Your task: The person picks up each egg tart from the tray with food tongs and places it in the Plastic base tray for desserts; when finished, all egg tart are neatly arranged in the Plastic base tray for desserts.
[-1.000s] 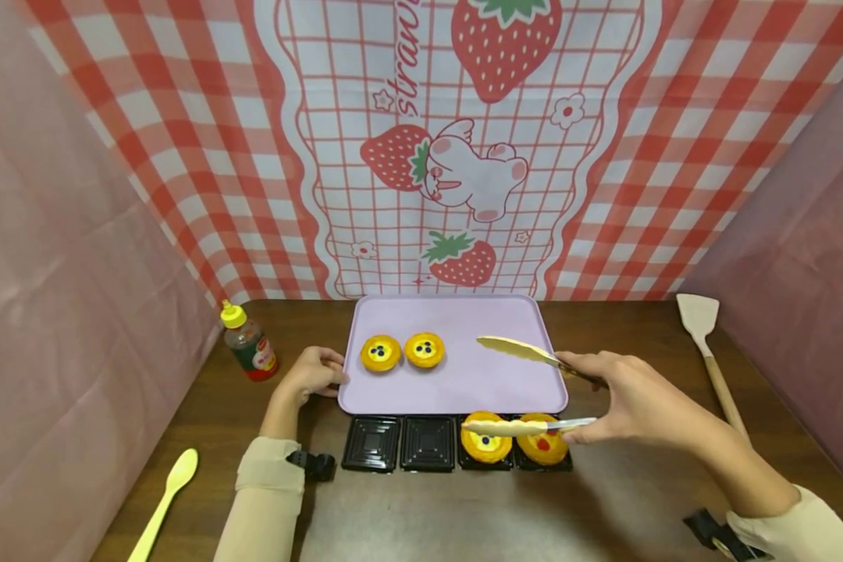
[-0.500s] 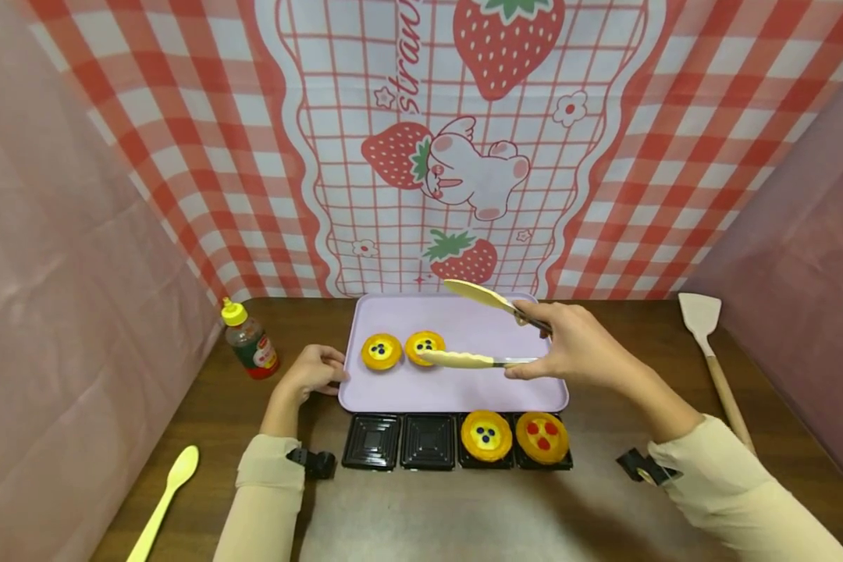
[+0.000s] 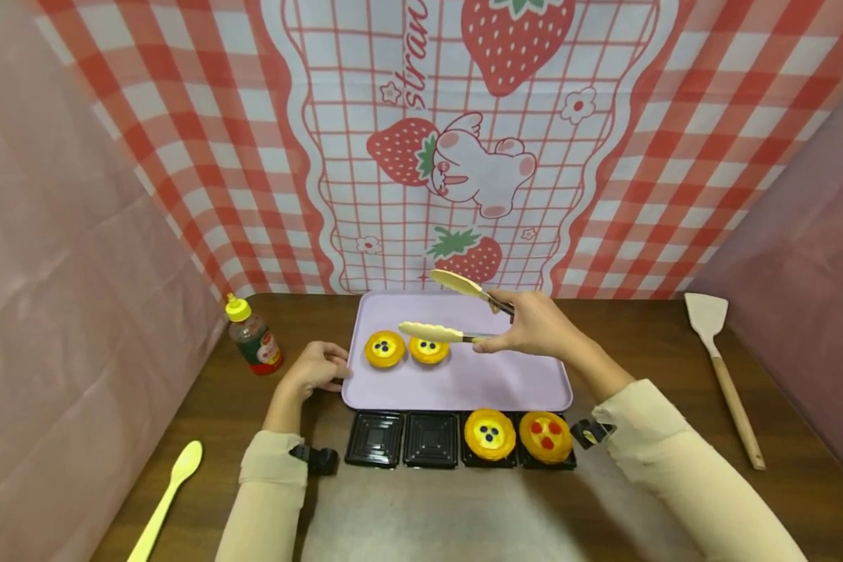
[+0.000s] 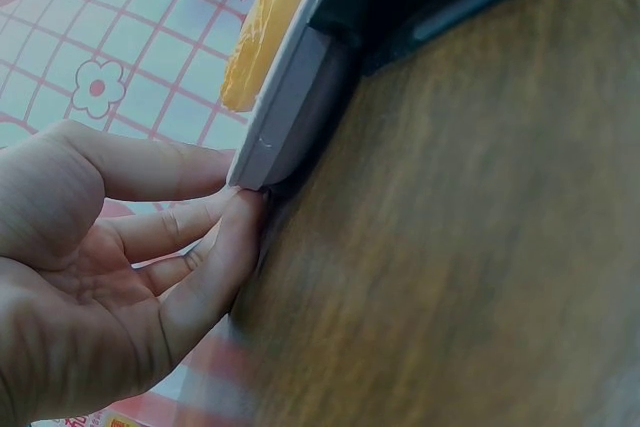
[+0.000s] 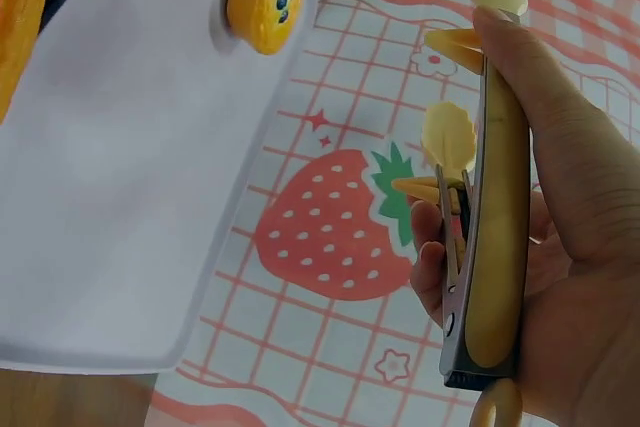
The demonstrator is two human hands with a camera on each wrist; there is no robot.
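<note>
My right hand [image 3: 534, 321] grips a pair of tongs [image 5: 500, 217] with cream-coloured tips. The tongs' tips are spread apart, with nothing between them, over a lilac tray [image 3: 513, 378]. In the head view the lower tip overlaps the back of a blueberry egg tart [image 3: 429, 353] on the tray. Just left of it is a second blueberry tart [image 3: 385, 349]. At the tray's left edge, my left hand [image 3: 316, 367] pinches the rim; the left wrist view shows those fingers [image 4: 220, 237] at the tray's corner.
A row of black plastic bases [image 3: 375, 439] lies before the tray. The right two carry a blueberry tart [image 3: 489, 435] and a red-topped tart [image 3: 545, 437]. A sauce bottle [image 3: 255, 339] and yellow spoon [image 3: 176, 476] are left; a spatula [image 3: 727, 382] is right.
My right hand has moved the tongs left and back, from above the black bases to above the two tarts on the tray. The left hand stays at the tray's edge.
</note>
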